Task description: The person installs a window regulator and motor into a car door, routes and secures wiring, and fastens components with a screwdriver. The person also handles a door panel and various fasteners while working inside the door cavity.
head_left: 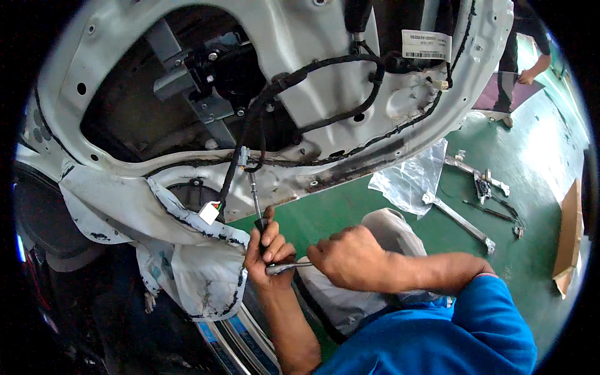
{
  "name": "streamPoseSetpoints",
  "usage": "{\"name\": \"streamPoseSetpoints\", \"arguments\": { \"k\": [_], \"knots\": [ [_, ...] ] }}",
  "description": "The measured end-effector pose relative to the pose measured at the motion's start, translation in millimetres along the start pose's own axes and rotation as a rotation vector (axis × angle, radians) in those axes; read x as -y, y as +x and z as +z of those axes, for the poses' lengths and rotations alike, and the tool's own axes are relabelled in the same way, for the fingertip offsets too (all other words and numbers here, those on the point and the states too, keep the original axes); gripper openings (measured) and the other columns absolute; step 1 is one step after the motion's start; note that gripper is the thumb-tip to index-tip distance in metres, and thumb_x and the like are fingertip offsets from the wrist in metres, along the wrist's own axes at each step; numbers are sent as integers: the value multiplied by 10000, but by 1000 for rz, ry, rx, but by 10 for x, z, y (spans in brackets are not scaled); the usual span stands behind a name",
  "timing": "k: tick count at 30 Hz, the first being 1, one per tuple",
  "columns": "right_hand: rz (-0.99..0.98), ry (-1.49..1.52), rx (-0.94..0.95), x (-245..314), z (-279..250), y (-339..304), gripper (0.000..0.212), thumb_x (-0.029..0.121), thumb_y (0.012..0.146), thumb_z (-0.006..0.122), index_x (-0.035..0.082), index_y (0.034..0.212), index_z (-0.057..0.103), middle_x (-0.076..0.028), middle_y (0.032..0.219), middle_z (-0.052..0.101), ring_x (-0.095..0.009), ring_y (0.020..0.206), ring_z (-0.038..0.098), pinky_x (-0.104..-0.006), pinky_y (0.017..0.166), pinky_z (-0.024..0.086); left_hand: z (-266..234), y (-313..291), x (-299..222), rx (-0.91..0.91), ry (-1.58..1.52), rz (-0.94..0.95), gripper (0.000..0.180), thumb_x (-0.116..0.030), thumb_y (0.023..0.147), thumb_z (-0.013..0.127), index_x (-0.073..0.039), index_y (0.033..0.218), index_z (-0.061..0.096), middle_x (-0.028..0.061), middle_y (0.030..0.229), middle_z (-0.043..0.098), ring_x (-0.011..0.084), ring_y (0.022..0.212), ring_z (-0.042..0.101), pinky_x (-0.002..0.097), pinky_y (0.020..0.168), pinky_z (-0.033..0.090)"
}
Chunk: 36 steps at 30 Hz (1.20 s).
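Observation:
My left hand [270, 253] is closed around the dark grip of a screwdriver-like driver [255, 199]. Its metal shaft points up toward the lower edge of a bare white car door [325, 94]. Just below that grip lies the head of a silver wrench-like tool [284, 267], whose other end runs into my right hand [353, 257]. The fingers of that hand are curled shut, slightly blurred. Whether the two tools join is hidden by my left fingers. A black wiring harness [240, 162] hangs by the shaft, ending in a white connector [210, 213].
A peeled-back pale door liner [206, 275] hangs at lower left. On the green floor [519, 150] to the right lie a clear plastic bag [412, 178], a metal window regulator [478, 181] and a cardboard piece [567, 237]. Another person's hand [528, 76] shows at upper right.

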State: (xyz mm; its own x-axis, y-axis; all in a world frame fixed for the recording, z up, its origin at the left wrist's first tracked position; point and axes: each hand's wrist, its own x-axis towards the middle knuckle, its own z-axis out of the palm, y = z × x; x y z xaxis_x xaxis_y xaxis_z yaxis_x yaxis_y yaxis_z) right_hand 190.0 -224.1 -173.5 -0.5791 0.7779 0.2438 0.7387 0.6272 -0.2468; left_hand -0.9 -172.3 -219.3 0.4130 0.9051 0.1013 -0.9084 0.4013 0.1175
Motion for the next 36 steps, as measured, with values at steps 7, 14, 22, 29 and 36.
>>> {"name": "streamPoseSetpoints", "arguments": {
  "k": [7, 14, 22, 29, 36],
  "knots": [
    [120, 676, -548, 44, 1008, -21, 212, 69, 698, 723, 72, 905, 680, -102, 689, 643, -315, 608, 642, -410, 539, 495, 165, -14, -55, -143, 369, 30, 378, -161, 1040, 465, 25, 1369, 463, 21, 745, 453, 74, 425, 422, 233, 419, 406],
    [86, 533, 23, -2, 615, 30, 181, 219, 823, 685, 62, 882, 617, -140, 713, 659, -347, 649, 668, -438, 559, 525, 162, -50, -162, -194, 465, 6, 375, -192, 1037, 491, 16, 1350, 488, 13, 745, 463, 67, 439, 398, 239, 426, 374],
    [-30, 77, 72, -36, -90, 49, 179, 248, 863, 618, 75, 910, 619, -143, 687, 661, -345, 632, 677, -477, 540, 526, -13, 45, -82, 49, -47, -29, 417, -198, 1070, 413, 56, 1400, 401, 39, 797, 452, 76, 512, 439, 242, 486, 401],
    [54, 357, -106, -79, 423, 15, 180, 262, 798, 718, 116, 896, 678, -114, 632, 631, -339, 584, 639, -455, 525, 492, 85, 27, -115, -44, 128, -20, 344, -194, 1069, 400, 56, 1278, 509, 14, 726, 440, 80, 436, 408, 261, 450, 396],
    [47, 533, -244, -74, 530, -7, 185, 212, 774, 767, 102, 907, 700, -110, 649, 647, -316, 582, 643, -419, 528, 488, 208, 33, -107, -163, 286, -18, 248, -154, 1048, 460, 16, 1194, 565, 1, 696, 452, 70, 421, 376, 241, 420, 349]
  ]
}}
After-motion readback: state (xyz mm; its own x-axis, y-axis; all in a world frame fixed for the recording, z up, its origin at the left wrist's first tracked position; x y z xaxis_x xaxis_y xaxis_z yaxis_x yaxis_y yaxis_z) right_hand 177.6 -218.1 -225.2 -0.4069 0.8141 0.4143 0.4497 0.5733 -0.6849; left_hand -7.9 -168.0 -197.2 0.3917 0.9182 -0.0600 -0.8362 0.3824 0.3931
